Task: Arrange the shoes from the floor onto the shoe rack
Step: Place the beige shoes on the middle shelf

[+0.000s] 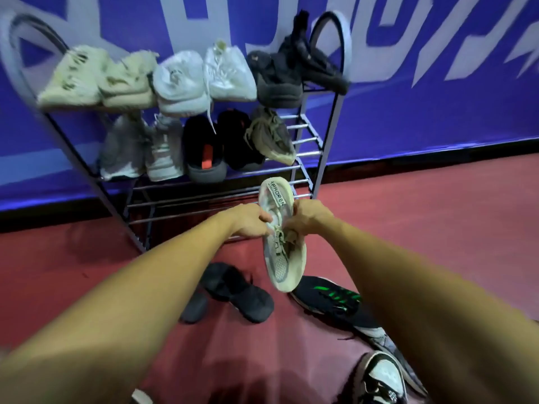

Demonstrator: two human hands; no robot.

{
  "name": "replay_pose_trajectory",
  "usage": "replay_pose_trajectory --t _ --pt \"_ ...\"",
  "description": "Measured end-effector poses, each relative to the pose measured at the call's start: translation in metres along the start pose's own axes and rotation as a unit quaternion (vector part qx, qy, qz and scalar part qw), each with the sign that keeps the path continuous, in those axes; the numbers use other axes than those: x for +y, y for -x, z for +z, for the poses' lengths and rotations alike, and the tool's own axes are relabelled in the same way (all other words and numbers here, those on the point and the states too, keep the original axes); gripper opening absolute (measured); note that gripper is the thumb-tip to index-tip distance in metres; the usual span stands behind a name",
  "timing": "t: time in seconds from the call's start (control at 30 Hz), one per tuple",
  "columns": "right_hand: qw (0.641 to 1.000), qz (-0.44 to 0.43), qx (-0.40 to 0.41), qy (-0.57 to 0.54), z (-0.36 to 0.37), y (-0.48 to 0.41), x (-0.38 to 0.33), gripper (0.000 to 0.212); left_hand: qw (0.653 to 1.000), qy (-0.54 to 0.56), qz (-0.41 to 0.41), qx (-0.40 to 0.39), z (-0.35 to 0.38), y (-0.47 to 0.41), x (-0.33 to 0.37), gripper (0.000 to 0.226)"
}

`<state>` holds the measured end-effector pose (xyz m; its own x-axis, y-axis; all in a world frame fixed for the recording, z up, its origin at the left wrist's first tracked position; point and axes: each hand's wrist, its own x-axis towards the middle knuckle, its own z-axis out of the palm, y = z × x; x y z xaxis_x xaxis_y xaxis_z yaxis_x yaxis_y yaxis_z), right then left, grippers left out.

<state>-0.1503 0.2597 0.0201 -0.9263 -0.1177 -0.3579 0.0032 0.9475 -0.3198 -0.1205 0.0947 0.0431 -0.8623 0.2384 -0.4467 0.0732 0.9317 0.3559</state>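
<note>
One beige sneaker [284, 272], left hand [249, 223], right hand [310, 218] gripping midfoot (heel toward rack [309, 154])

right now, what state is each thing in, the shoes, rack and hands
beige sneaker: off the floor, held in both hands, heel toward the rack
left hand: grips the sneaker's side
right hand: grips its other side
rack: upright, shoes on top and middle tiers
slippers: on the floor, together
green-striped sneaker: on the floor
black-and-white shoe: on the floor
</note>
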Motion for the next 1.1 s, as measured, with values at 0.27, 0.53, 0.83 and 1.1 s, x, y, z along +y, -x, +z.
replay_pose_trajectory --t 0.27,0.53,0.83,1.1 --pt "0.996 -0.050 0.063 0.045 -0.056 0.044 -0.023 0.020 0.992 -0.004 0.075 0.099 -0.055 0.059 0.008 0.056" --pt "0.989 -0.089 0.067 0.101 -0.069 0.043 -0.041 0.016 0.974 0.166 -0.007 0.156 -0.067 0.060 -0.016 0.068" --pt "0.982 -0.120 0.118 0.082 -0.079 0.046 -0.057 0.017 0.937 0.280 -0.004 0.210 -0.079 0.052 -0.028 0.022" --pt "0.955 -0.110 0.267 -0.066 -0.099 0.037 -0.072 0.016 0.868 0.414 -0.054 0.269 -0.087 0.038 -0.024 0.016"
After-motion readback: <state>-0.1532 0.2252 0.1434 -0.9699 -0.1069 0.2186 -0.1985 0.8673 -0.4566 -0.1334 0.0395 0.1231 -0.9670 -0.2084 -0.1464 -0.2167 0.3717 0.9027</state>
